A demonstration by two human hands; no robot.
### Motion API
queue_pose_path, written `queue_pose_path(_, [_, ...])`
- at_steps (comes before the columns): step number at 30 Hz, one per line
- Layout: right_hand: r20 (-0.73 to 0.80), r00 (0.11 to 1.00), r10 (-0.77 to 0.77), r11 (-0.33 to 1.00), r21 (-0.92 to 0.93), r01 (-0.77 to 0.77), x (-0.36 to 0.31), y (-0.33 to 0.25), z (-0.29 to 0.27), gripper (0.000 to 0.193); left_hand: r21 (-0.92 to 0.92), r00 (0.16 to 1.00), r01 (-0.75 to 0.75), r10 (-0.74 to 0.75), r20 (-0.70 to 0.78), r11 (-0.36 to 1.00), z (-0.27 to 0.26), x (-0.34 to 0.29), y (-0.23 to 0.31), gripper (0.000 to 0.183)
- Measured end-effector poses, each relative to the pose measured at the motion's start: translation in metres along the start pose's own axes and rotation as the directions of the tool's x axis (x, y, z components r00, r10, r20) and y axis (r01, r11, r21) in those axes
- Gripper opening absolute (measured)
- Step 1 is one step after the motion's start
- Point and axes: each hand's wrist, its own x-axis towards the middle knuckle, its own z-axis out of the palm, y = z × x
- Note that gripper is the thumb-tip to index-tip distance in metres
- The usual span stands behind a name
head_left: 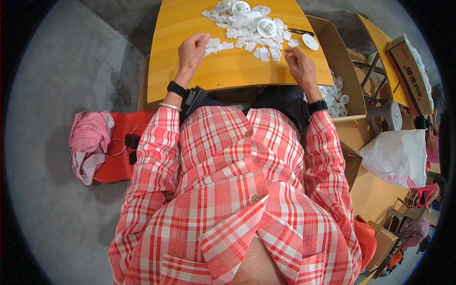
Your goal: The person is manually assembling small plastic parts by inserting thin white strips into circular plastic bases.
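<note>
On a yellow tabletop lies a loose pile of small flat white pieces, mixed with round white discs. At the pile's left edge, my left hand is closed, its fingertips beside a few white pieces; whatever they pinch is too small to make out. My right hand hovers over the table's right side, just below the pile, with fingers curled together. Its fingers hide anything it may hold. A black-handled tool and a single white disc lie right of the pile.
An open cardboard box stands against the table's right side, with several round white parts inside. Farther right are a white sack and a carton. A red seat at my left bears a checked cloth.
</note>
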Motion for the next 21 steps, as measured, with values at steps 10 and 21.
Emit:
queue_pose_path(10, [-0.047, 0.983, -0.177, 0.944, -0.292, 0.156, 0.086, -0.007, 0.058, 0.048, -0.124, 0.909, 0.161, -0.098, 0.405, 0.979, 0.035, -0.04, 0.004, 0.028])
queue_pose_path(21, [0.229, 0.971, -0.075, -0.077, 0.969, -0.234, 0.043, -0.019, 0.047, 0.041, -0.276, 0.891, 0.31, -0.177, 0.418, 0.91, 0.029, -0.045, 0.003, 0.029])
